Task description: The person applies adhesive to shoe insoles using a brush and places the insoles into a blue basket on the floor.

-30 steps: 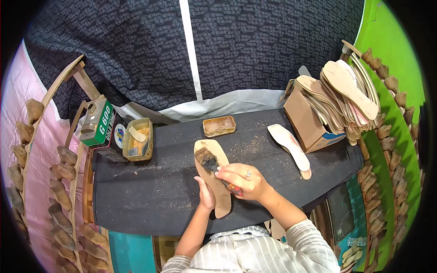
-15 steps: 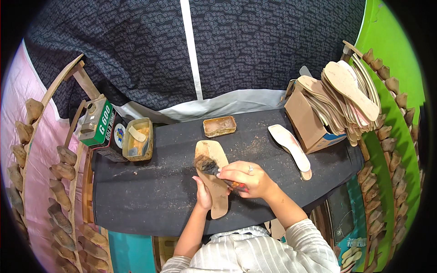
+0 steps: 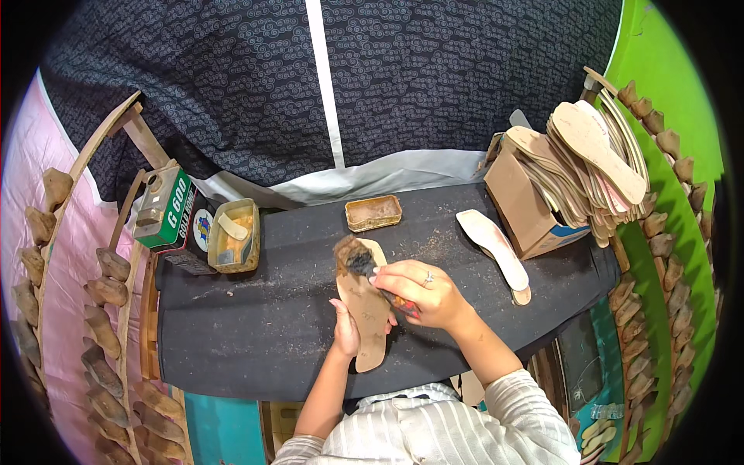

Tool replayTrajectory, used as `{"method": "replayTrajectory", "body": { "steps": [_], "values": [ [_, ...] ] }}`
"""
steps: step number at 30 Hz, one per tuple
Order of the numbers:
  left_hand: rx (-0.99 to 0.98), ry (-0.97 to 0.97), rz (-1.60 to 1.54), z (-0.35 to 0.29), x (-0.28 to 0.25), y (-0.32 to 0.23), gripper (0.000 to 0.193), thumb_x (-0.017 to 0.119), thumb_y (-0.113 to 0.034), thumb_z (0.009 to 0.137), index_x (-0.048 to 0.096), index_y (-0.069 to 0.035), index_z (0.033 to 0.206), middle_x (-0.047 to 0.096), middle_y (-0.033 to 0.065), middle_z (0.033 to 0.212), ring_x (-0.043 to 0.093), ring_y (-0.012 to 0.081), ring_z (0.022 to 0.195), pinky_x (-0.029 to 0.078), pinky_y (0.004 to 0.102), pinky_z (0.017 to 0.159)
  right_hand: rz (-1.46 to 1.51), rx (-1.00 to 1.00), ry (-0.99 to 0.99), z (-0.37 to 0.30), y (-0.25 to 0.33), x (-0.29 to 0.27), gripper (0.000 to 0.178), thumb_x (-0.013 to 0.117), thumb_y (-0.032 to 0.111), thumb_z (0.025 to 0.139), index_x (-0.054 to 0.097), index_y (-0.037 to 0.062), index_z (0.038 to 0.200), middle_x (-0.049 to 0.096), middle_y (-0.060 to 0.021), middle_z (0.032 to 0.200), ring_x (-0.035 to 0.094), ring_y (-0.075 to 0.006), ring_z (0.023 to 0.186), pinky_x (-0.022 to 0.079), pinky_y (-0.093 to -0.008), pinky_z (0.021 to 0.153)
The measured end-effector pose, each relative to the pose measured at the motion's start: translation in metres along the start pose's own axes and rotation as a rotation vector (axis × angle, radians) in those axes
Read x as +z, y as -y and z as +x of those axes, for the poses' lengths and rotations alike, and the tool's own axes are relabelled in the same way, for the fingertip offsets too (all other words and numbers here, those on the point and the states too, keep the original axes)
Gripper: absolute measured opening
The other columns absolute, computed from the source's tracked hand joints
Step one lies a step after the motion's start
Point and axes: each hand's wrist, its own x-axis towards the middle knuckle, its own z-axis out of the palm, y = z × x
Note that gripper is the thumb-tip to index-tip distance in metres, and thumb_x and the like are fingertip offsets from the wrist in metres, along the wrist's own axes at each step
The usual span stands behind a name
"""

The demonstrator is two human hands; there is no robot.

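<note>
My left hand (image 3: 347, 328) grips a tan insole (image 3: 367, 316) from beneath, its thumb at the left edge and fingertips showing at the right edge. The insole is held above the black-covered table (image 3: 263, 333), its broad end pointing away from me. In my right hand (image 3: 426, 293) is a brush (image 3: 359, 260) with dark, matted bristles and a handle marked with red and orange. Its bristles lie against the far, broad end of the insole. My right fingers are wrapped round the handle, with a ring on one of them.
A small tray of brown stuff (image 3: 373, 213) stands at the back. At left are a tub with a scraper (image 3: 234, 237) and a green-and-black can (image 3: 175, 221). To the right lie two insoles (image 3: 496, 246) beside a cardboard box (image 3: 527, 203) heaped with more. Racks of wooden lasts (image 3: 108, 291) flank the table.
The brush has moved away from me along the insole, from its middle to its broad far end. My left hand keeps hold of the insole in nearly the same place.
</note>
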Motion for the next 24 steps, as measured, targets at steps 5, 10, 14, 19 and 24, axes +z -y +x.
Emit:
{"method": "replayTrajectory", "body": {
  "steps": [5,10,14,19,24],
  "values": [
    [-0.012,0.088,0.081,0.003,-0.007,-0.002,0.096,0.002,-0.079,0.077,0.05,-0.002,0.108,0.061,0.0142,0.08,0.058,0.0204,0.066,0.048,0.0305,0.062,-0.023,0.015,0.049,-0.002,0.004,0.001,0.043,0.071,0.005,0.056,0.06,0.0022,0.098,0.063,-0.0102,0.097,0.063,-0.0276,0.084,0.053,-0.0358,0.075],
    [-0.026,0.028,0.071,0.001,-0.008,-0.002,0.096,0.002,-0.08,0.076,0.05,-0.002,0.108,0.061,0.0139,0.079,0.058,0.02,0.066,0.048,0.0306,0.063,0.074,0.049,0.126,0.0,0.007,-0.005,0.045,0.072,0.009,0.056,0.06,0.0028,0.099,0.063,-0.0098,0.096,0.063,-0.027,0.085,0.053,-0.0359,0.075],
    [-0.011,0.003,0.082,0.001,0.0,-0.006,0.098,0.001,-0.079,0.076,0.047,-0.002,0.114,0.061,0.0139,0.081,0.058,0.0207,0.066,0.048,0.0307,0.063,-0.038,-0.002,0.008,0.001,0.002,0.002,0.043,0.072,0.006,0.056,0.061,0.0028,0.098,0.063,-0.0106,0.097,0.063,-0.0263,0.085,0.053,-0.0347,0.074],
    [0.101,-0.119,0.082,0.012,-0.003,-0.006,0.096,0.004,-0.077,0.078,0.04,-0.002,0.126,0.059,0.0155,0.095,0.06,0.0234,0.081,0.051,0.0329,0.073,0.02,-0.056,0.102,-0.011,0.012,0.01,0.044,0.069,0.002,0.056,0.061,0.0023,0.099,0.063,-0.0108,0.096,0.064,-0.0257,0.086,0.053,-0.0337,0.074],
    [0.173,-0.078,0.07,0.012,0.001,-0.011,0.088,0.006,-0.071,0.084,0.031,-0.004,0.136,0.051,0.0146,0.123,0.056,0.027,0.104,0.044,0.0363,0.093,0.082,0.019,0.136,-0.009,0.015,-0.001,0.043,0.069,0.003,0.055,0.062,0.0027,0.097,0.063,-0.0109,0.097,0.064,-0.0254,0.085,0.053,-0.0355,0.075]
  ]
}}
